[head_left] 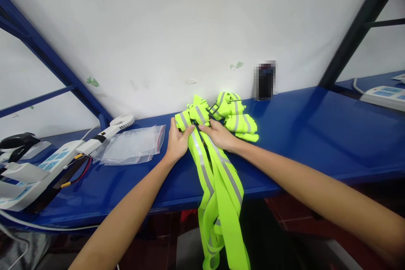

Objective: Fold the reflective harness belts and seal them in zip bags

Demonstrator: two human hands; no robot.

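Note:
Neon yellow reflective straps with grey stripes hang from my hands over the front edge of the blue table. My left hand is closed on the left strap near its upper end, thumb on top. Closed on the strap beside it is my right hand, thumb and fingers pinching it. Just beyond my fingers, more of the yellow material lies folded in loops with small black pieces. To the right of my right hand sit folded bundles of the same reflective straps.
Clear zip bags lie left of my left hand. Farther left are a white handheld fan, a power strip and cables. A pixelated dark object stands against the white wall. Blue metal posts frame the left side.

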